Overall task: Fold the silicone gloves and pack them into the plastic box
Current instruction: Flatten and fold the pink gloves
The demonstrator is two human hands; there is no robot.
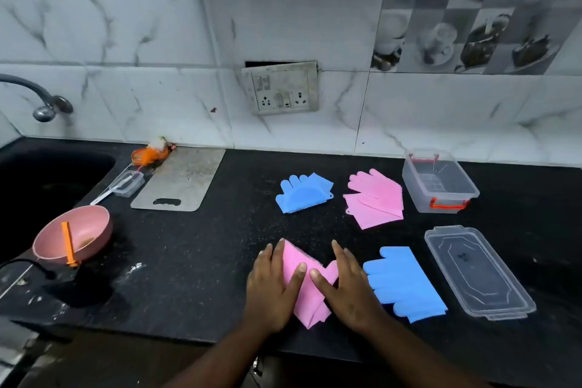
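A pink silicone glove [308, 294] lies folded near the counter's front edge. My left hand [273, 288] and my right hand [346, 288] press flat on it, fingers straight, one on each side. A flat blue glove [404, 285] lies just right of my right hand. Farther back sit a folded blue glove [304, 194] and a folded pink glove [376, 198]. The clear plastic box [439, 183] with orange clips stands open at the back right. Its clear lid [478, 271] lies in front of it.
A grey cutting board [181, 179], a small clear container [127, 184] and an orange scrubber [151, 153] sit at the back left. A pink bowl [74, 233] holding an orange peeler stands beside the dark sink [47, 179]. The black counter [204, 261] ends just below my wrists.
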